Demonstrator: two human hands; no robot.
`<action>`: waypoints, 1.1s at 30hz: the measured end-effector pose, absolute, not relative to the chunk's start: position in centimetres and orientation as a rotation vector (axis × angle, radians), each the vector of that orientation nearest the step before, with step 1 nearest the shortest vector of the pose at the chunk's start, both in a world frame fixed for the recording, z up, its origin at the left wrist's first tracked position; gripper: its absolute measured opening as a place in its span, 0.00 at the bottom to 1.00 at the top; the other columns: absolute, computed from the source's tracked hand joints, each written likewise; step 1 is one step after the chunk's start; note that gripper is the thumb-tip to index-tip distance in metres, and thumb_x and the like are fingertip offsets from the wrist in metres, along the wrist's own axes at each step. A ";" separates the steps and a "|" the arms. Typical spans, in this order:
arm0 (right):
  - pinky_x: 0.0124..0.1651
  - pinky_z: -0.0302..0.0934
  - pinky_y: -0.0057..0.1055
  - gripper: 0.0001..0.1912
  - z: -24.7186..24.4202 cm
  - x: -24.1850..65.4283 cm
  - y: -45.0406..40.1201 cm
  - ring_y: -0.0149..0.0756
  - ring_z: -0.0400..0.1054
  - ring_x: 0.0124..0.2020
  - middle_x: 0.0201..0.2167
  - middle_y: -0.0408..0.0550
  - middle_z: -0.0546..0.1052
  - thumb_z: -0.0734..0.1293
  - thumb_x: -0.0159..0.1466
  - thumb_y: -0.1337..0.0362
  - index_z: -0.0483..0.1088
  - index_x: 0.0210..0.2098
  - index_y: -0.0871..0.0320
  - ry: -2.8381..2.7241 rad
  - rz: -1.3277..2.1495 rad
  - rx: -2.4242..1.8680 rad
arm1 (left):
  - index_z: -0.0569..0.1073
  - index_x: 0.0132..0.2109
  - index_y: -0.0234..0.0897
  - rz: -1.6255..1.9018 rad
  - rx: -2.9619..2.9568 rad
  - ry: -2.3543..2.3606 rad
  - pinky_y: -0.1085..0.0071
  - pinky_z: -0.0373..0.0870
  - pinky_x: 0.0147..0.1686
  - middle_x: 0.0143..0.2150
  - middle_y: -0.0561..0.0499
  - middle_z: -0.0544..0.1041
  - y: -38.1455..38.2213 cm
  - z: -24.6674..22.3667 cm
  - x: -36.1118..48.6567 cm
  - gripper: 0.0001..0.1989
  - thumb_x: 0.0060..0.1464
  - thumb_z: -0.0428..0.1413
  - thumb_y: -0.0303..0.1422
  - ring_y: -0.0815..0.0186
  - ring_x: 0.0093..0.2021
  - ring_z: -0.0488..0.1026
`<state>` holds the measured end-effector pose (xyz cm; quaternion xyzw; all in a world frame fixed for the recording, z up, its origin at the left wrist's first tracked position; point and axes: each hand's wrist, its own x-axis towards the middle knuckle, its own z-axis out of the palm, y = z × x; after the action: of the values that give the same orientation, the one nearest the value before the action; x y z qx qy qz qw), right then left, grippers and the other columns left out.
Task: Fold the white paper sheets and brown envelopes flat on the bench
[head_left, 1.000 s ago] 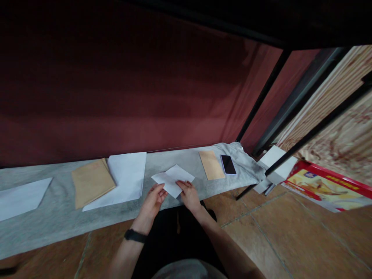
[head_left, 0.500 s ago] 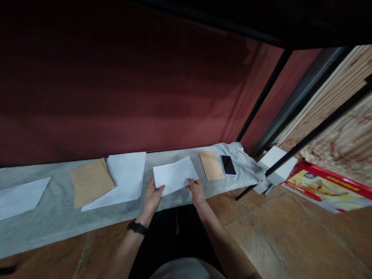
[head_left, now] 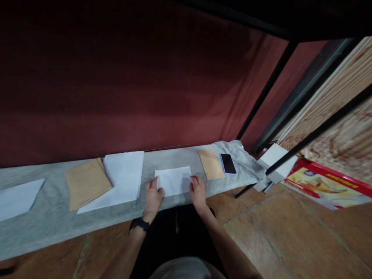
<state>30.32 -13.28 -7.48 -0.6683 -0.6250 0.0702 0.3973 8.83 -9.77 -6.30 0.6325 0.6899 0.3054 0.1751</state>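
A folded-looking white sheet of paper (head_left: 174,181) lies flat on the grey cloth in front of me. My left hand (head_left: 154,195) is at its left short edge, fingers curved and thumb apart from them. At the right short edge is my right hand (head_left: 198,192), likewise with thumb and fingers apart, fingertips touching or very near the paper. Right of it lies a tan paper piece (head_left: 211,164), then a dark-screened phone (head_left: 228,164). To the left, brown envelopes (head_left: 87,182) partly cover a stack of larger white paper (head_left: 128,174).
The narrow bench under the grey cloth (head_left: 55,223) runs along a dark red wall (head_left: 130,97). Another white sheet (head_left: 17,198) lies at far left. Black metal posts (head_left: 269,87), a white box (head_left: 277,161) and a red-yellow carton (head_left: 328,184) stand at right.
The white sheet, gripped and tilted before, now lies flatter and squarer to me on the cloth. Both hands have loosened from its near corners to its short sides.
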 end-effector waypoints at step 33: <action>0.71 0.46 0.49 0.25 -8.6 29.9 -12.6 0.46 0.59 0.68 0.66 0.56 0.66 0.54 0.75 0.60 0.63 0.67 0.63 -1.937 0.006 -1.894 | 0.61 0.68 0.22 0.363 2.368 2.117 0.48 0.43 0.72 0.71 0.32 0.61 -10.1 -8.1 11.4 0.31 0.67 0.39 0.38 0.51 0.73 0.53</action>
<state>29.87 -12.56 -8.60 -0.6829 -0.6984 0.0021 0.2144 11.35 -10.09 -8.11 0.7403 0.6621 0.1137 -0.0277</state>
